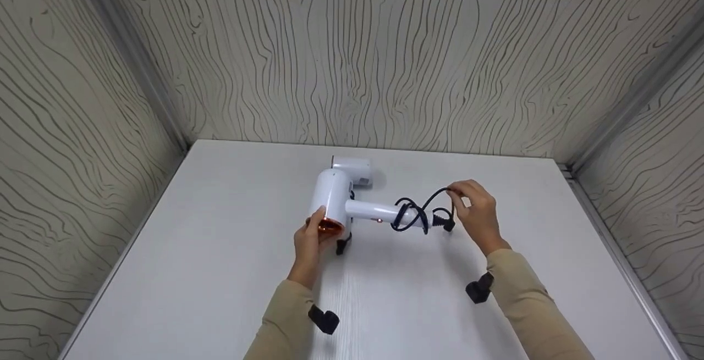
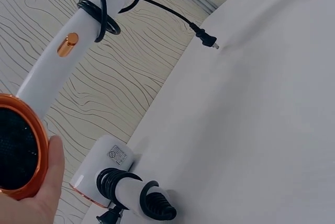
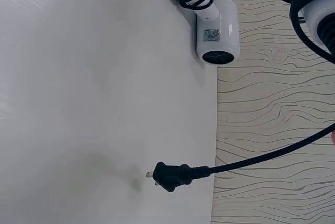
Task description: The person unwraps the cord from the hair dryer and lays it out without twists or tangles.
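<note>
My left hand (image 1: 308, 244) grips the barrel of a white hair dryer (image 1: 331, 189) near its copper-coloured end, with the handle pointing right. A black cord (image 2: 94, 12) is looped loosely round that handle. Between thumb and fingers, my right hand (image 1: 477, 214) pinches a length of the cord beyond the handle's end. From there the plug (image 3: 172, 176) hangs free, prongs showing. Behind and partly hidden by the held dryer, a second white hair dryer (image 3: 222, 28) lies on the table, its cord (image 2: 110, 185) wound tightly round its handle.
The white table (image 1: 220, 272) extends around both dryers. Wood-grain patterned panels (image 1: 352, 63) stand behind it and at both sides, with grey metal strips (image 1: 129, 52) at the corners. Small black devices (image 1: 324, 320) are strapped to both sleeves.
</note>
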{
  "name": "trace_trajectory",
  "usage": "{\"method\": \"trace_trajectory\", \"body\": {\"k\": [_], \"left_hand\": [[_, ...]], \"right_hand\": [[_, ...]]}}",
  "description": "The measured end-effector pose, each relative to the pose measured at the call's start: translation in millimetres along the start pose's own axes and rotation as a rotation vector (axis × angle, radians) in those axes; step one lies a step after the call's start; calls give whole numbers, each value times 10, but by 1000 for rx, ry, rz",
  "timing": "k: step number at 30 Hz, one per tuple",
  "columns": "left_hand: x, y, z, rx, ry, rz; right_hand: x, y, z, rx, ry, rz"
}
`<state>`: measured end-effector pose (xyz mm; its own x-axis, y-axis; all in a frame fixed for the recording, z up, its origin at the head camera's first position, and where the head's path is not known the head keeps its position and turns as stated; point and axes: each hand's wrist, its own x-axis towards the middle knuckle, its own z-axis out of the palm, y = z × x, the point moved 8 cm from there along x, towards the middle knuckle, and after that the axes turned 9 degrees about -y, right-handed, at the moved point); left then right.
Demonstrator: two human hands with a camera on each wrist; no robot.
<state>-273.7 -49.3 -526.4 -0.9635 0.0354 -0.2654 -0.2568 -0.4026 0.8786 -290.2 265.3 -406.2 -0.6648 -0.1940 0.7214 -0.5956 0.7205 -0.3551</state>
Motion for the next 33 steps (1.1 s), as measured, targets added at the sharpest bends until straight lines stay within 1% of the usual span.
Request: {"method": "trace_trajectory", "body": {"k": [5, 9, 12, 15, 18, 22, 27, 29, 33], "left_hand": [[4, -3, -29, 23, 29, -12], [17, 15, -40, -29, 57, 17], [25, 24, -46, -59, 69, 34], [22, 22, -54, -42, 77, 28], [15, 20, -59, -1, 82, 14], [9, 28, -54, 13, 71, 3], [7, 42, -43, 4, 60, -3], [5, 46, -41, -1, 59, -3], [-1, 52, -32, -25, 56, 6]], "right_hand": [[-52, 0, -48, -16, 17, 10], [-90, 7, -94, -3, 31, 22], [-127, 24, -125, 4, 62, 21], [-187, 41, -155, 11, 106, 24], [-270, 44, -182, 18, 156, 21], [-386, 53, -199, 24, 195, 21], [-502, 70, -197, 13, 188, 30], [-552, 78, -177, -1, 164, 31], [-672, 99, -91, -61, 85, 33]]}}
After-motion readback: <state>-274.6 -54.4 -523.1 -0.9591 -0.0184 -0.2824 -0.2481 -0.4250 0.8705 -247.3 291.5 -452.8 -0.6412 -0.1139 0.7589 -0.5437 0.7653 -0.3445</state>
